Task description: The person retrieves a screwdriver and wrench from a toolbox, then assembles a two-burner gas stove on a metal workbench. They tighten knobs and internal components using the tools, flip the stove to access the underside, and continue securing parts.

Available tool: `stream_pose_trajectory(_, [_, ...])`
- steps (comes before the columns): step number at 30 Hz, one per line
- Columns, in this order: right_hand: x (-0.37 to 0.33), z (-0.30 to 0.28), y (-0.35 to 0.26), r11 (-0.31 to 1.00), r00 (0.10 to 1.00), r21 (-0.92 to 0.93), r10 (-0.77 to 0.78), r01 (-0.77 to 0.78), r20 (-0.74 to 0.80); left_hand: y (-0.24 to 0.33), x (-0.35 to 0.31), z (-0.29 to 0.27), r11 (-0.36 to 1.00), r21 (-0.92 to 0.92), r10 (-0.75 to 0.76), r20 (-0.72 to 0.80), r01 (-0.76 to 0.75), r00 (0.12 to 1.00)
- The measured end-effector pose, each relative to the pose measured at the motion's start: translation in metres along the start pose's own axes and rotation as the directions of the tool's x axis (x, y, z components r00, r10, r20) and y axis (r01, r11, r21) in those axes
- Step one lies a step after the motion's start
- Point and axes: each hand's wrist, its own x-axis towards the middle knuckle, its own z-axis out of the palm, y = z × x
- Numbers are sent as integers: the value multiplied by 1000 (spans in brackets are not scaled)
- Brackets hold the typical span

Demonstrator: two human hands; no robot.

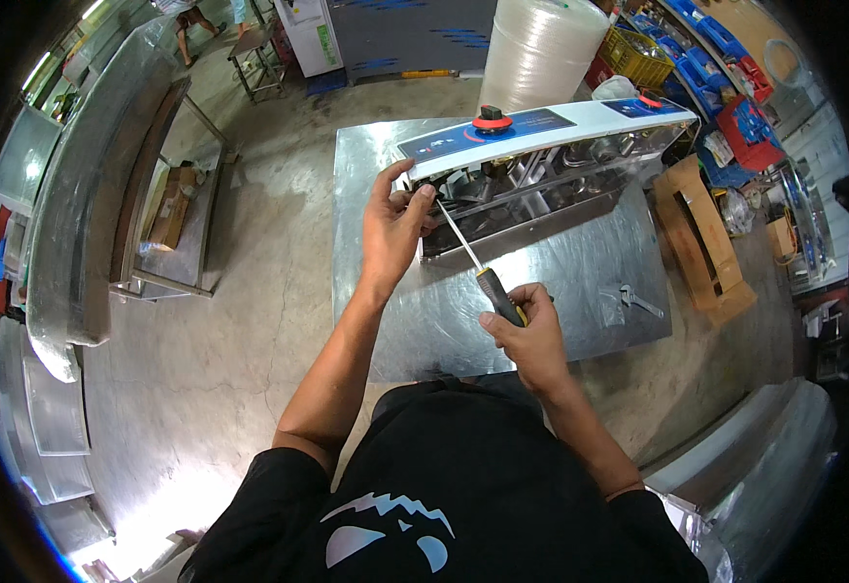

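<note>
On a metal-topped table point(541, 321) stands a long metal appliance point(580, 194) with a white and blue panel and two red-and-black knobs, one of them the nearer knob point(492, 120). Its side facing me is open and shows metal parts inside. My right hand point(533, 335) grips the dark handle of a screwdriver point(495, 291). The shaft slants up and left, its tip reaching the appliance's left end. There my left hand point(395, 223) holds the corner, fingers bent around it; anything pinched under the fingertips is hidden.
An adjustable wrench point(641, 301) lies at the table's right. Beyond the table stands a big roll of bubble wrap point(543, 53). An opened cardboard box point(701, 238) is on the floor to the right, near shelves with blue bins point(706, 68). A plastic-wrapped long unit point(84, 194) stands left.
</note>
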Motion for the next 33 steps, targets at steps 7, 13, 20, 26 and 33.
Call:
stream_pose_trajectory(7, [-1, -3, -9, 997, 997, 63, 49, -52, 53, 2, 0, 1, 999, 4, -43, -15, 43, 999])
stream_pose_trajectory(13, [4, -10, 0, 734, 877, 503, 274, -455, 395, 1, -1, 0, 999, 7, -37, -7, 37, 999])
stream_pose_trajectory(20, [3, 5, 13, 996, 996, 68, 49, -55, 80, 3, -3, 2, 999, -21, -39, 21, 39, 999])
stream_pose_trajectory(26, [2, -7, -5, 693, 852, 524, 268, -495, 450, 3, -4, 2, 999, -36, -29, 24, 29, 999])
stream_pose_trajectory(33, [0, 7, 3, 986, 991, 125, 103, -113, 81, 2, -2, 0, 999, -13, -33, 20, 34, 999])
